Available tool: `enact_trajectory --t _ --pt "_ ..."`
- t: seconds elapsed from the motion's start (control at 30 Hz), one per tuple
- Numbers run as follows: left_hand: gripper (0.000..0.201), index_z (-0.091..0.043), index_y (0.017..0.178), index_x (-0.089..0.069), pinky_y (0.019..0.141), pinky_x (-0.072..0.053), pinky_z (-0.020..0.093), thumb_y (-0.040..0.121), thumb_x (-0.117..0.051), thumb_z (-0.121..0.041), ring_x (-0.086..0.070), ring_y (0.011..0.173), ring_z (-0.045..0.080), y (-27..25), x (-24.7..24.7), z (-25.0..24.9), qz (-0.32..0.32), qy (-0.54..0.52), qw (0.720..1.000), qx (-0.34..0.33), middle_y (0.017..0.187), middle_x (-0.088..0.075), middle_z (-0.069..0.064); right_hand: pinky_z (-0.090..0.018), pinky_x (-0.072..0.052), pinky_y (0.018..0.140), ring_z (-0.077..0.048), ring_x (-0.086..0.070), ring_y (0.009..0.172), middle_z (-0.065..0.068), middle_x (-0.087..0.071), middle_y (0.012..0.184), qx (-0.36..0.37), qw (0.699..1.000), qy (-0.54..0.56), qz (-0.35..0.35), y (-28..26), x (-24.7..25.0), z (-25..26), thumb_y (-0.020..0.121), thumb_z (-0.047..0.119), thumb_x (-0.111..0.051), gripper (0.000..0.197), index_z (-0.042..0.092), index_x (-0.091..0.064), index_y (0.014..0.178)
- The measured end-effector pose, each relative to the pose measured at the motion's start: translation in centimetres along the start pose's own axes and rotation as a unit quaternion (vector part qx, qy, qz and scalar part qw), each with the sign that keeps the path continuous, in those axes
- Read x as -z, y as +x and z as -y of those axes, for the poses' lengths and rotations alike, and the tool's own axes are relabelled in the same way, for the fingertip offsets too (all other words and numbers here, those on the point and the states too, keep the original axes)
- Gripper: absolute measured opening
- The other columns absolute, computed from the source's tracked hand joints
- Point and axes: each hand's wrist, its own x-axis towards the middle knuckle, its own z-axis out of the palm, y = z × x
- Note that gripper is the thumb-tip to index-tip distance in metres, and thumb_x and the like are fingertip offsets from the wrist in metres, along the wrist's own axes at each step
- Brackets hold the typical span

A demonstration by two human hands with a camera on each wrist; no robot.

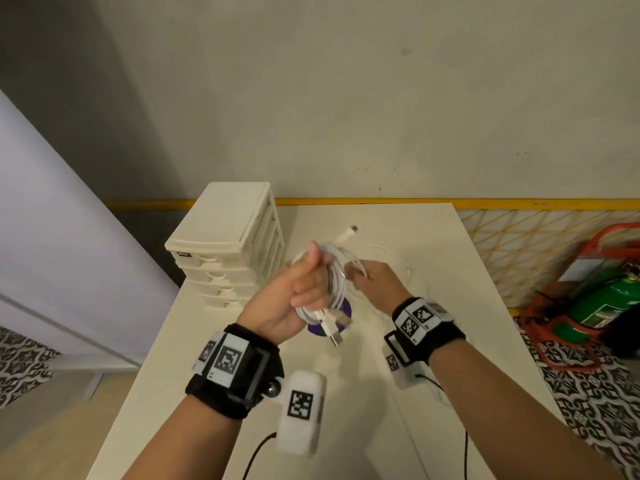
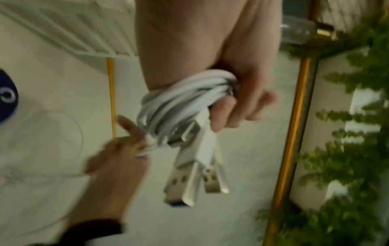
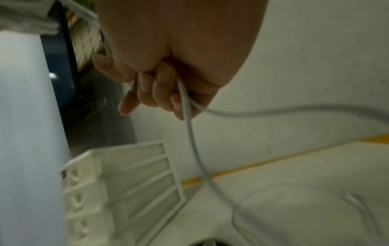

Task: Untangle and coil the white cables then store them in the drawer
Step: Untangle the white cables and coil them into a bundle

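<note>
My left hand (image 1: 304, 289) grips a coiled bundle of white cables (image 1: 334, 282) above the table, thumb up. In the left wrist view the bundle (image 2: 179, 106) loops round my curled fingers (image 2: 238, 113), and USB plugs (image 2: 195, 179) hang from it. My right hand (image 1: 372, 284) pinches a loose white cable strand (image 3: 189, 129) just right of the bundle; its slack trails in a loop (image 1: 398, 258) onto the table. One cable end (image 1: 348, 233) sticks up behind the bundle. The cream drawer unit (image 1: 228, 251) stands at the table's back left, its drawers closed.
The white table (image 1: 450, 334) runs to a wall with a yellow strip (image 1: 485, 203). A purple round sticker (image 1: 341, 315) lies under the hands. A green cylinder in a red stand (image 1: 602, 303) is on the floor at right.
</note>
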Motion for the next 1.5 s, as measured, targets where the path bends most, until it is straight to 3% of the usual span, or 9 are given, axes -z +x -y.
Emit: enact_trajectory --t 0.3,0.43,0.57,0.73,0.83,1.07,1.2,1.37,1.5 --pt "0.028 -0.018 0.077 -0.047 0.053 -0.041 0.018 0.100 -0.042 -0.031 -0.040 0.046 0.006 1.4 1.3 -5.7 -0.235 -0.093 0.912 -0.323 0.053 -0.041 -0.008 -0.029 -0.047 0.068 -0.013 -0.061 0.074 0.003 -0.067 0.082 0.041 0.996 -0.071 0.028 -4.5 -5.1 -4.5 0.094 0.034 -0.051 0.024 0.015 -0.061 0.105" --pt "0.022 -0.014 0.079 -0.046 0.067 -0.046 0.024 0.100 -0.046 -0.023 -0.048 0.058 0.011 1.5 4.0 -5.1 -0.384 0.233 0.825 -0.344 0.063 -0.049 -0.002 -0.020 -0.046 0.066 -0.004 -0.058 0.071 0.012 -0.068 0.084 0.171 0.981 -0.092 0.025 -5.8 -4.7 -1.9 0.090 0.041 -0.050 0.027 0.023 -0.066 0.103" --pt "0.023 -0.006 0.082 -0.051 0.055 -0.043 0.024 0.097 -0.051 -0.023 -0.048 0.051 0.005 1.0 5.4 -1.6 -0.290 0.589 0.732 -0.182 0.062 -0.049 0.004 -0.016 -0.045 0.065 0.006 -0.055 0.071 0.012 -0.066 0.086 0.243 0.965 -0.093 -0.028 -4.9 -2.2 1.0 0.091 0.032 -0.052 0.023 0.022 -0.070 0.101" --pt "0.075 -0.001 0.079 -0.052 0.044 -0.036 0.024 0.085 -0.033 -0.073 -0.037 0.039 0.014 0.5 4.3 1.3 -0.102 0.458 0.883 0.035 0.047 -0.042 0.000 -0.016 -0.043 0.058 -0.006 -0.054 0.057 0.008 -0.064 0.069 0.210 0.971 -0.079 -0.077 -2.6 1.2 3.8 0.087 0.035 -0.061 0.012 0.036 -0.058 0.099" --pt "0.062 -0.009 0.076 -0.052 0.040 -0.023 0.021 0.079 -0.052 -0.071 -0.025 0.034 0.008 0.4 3.2 1.7 -0.003 0.296 0.954 0.052 0.043 -0.033 -0.006 -0.023 -0.043 0.058 -0.010 -0.053 0.057 0.009 -0.059 0.065 0.188 0.977 -0.075 -0.072 -1.2 2.1 3.4 0.086 0.032 -0.061 0.012 0.030 -0.057 0.097" --pt "0.032 -0.010 0.083 -0.058 0.041 -0.027 0.019 0.096 -0.051 -0.038 -0.029 0.035 0.009 0.7 0.5 -0.6 0.153 -0.063 0.986 -0.023 0.046 -0.032 -0.007 -0.033 -0.038 0.059 -0.020 -0.050 0.057 0.005 -0.055 0.062 0.067 0.992 -0.089 -0.053 -0.5 1.2 -0.2 0.092 0.030 -0.055 0.015 0.016 -0.052 0.093" --pt "0.041 -0.014 0.080 -0.054 0.046 -0.030 0.017 0.092 -0.041 -0.050 -0.033 0.038 0.005 0.8 -1.6 -4.5 0.025 -0.060 0.970 -0.235 0.045 -0.036 -0.008 -0.026 -0.033 0.058 0.000 -0.043 0.051 0.012 -0.047 0.058 0.031 0.988 -0.147 0.037 -2.4 -1.4 -3.8 0.096 0.030 -0.049 0.013 0.018 -0.051 0.091" --pt "0.031 -0.016 0.080 -0.042 0.056 -0.042 0.023 0.103 -0.033 -0.034 -0.039 0.049 0.010 1.7 -1.1 -7.7 -0.252 0.173 0.857 -0.416 0.057 -0.041 -0.006 -0.031 -0.047 0.063 -0.012 -0.056 0.063 0.004 -0.065 0.073 0.112 0.983 -0.138 0.043 -4.7 -3.3 -5.1 0.089 0.049 -0.037 0.039 0.016 -0.058 0.094" --pt "0.025 -0.012 0.079 -0.046 0.059 -0.045 0.026 0.099 -0.047 -0.028 -0.046 0.058 0.013 2.0 2.6 -5.9 -0.320 0.542 0.705 -0.326 0.067 -0.047 0.001 -0.036 -0.039 0.051 -0.016 -0.037 0.050 0.003 -0.045 0.053 0.238 0.957 -0.165 -0.020 -4.3 -2.5 -2.7 0.094 0.035 -0.047 0.026 0.019 -0.053 0.074"
